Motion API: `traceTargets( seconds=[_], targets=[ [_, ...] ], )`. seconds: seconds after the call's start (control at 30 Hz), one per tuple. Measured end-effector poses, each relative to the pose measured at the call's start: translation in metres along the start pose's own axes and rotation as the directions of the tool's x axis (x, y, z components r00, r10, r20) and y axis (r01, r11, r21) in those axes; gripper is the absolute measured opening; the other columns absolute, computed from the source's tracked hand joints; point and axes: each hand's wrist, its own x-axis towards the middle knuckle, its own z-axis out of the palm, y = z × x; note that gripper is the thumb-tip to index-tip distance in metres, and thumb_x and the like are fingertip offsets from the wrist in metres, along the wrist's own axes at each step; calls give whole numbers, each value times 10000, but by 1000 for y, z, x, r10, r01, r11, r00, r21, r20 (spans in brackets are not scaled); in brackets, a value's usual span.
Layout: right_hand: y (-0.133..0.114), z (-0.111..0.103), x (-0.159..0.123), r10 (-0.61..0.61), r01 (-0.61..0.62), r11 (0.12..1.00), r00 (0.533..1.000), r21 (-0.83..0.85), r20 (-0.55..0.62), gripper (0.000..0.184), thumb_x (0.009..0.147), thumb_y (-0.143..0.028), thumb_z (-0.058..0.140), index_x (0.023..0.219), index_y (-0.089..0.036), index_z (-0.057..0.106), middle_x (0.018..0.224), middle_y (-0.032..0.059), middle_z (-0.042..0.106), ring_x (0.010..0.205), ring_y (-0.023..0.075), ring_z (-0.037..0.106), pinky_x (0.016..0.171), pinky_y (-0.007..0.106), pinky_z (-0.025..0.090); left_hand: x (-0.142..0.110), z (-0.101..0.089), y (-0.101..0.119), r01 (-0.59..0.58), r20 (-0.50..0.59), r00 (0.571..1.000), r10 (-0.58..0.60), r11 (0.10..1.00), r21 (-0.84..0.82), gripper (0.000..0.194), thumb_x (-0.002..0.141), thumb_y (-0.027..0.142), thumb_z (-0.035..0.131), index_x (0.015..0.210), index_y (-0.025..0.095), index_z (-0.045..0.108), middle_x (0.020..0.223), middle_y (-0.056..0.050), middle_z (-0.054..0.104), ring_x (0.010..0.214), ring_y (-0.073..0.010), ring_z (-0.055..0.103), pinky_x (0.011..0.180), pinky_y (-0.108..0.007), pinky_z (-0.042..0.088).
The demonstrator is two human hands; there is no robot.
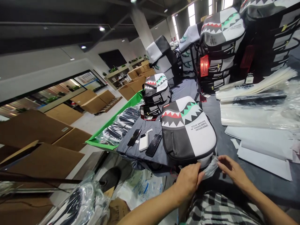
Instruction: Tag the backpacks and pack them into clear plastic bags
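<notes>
A backpack (187,134) in dark grey and white, with red and green jagged-tooth patterns and printed lettering, lies on the grey cloth-covered table in front of me. At its near end is a crumpled piece of translucent plastic film (211,169). My left hand (188,180) is closed on the film's left side, close against the backpack's lower edge. Thumb and fingers of my right hand (231,170) pinch the film's right end. Whether the film is attached to the backpack I cannot tell.
Left of the backpack lie a black phone (154,145), a white power bank (143,142) and another dark phone (134,137). Stacked backpacks (221,47) stand behind. Plastic sleeves (255,106) and white sheets (264,157) cover the right side. A green-edged bin (98,143) holds wrapped bags.
</notes>
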Motion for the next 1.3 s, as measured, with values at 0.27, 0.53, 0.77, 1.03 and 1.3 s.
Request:
traceTargets(
  seconds=[0.27,0.53,0.77,1.03,1.3],
  targets=[
    [1,32,4,13,18,993,967,117,-253,569,735,-787,632,753,-223,561,623,-35,501,549,130,449,524,265,416,47,-1,8,442,615,781,-108,791,-423,510,1045,431,332,915,126,719,895,-125,767,775,-216,744,678,-264,517],
    [9,45,19,62,-8,980,962,199,-266,624,760,-869,494,781,-246,477,540,-65,436,427,127,422,377,249,359,37,9,7,416,522,823,-225,864,-283,257,952,346,593,858,159,743,773,-51,754,702,-169,687,610,-227,401],
    [-20,2,9,-758,763,485,610,-427,230,230,971,-279,551,1188,-224,602,1002,78,713,917,204,672,862,374,540,43,22,8,151,382,916,-125,988,-41,246,928,420,660,861,194,730,695,-35,708,663,-185,665,561,-257,335],
    [-30,14,29,-757,876,-37,290,-481,586,135,936,-142,460,942,-181,589,703,12,624,633,162,554,714,341,475,-11,43,-63,-346,-11,930,369,882,320,141,971,203,596,843,199,655,670,3,671,774,-158,679,667,-265,444],
    [-31,2,38,-842,874,-88,191,-477,505,304,981,-201,458,1247,-150,596,744,27,680,620,167,580,673,349,500,-4,0,-25,-121,-88,990,108,979,-164,731,904,728,534,1278,102,579,1250,-181,671,1131,-265,639,972,-380,519]
  ],
)
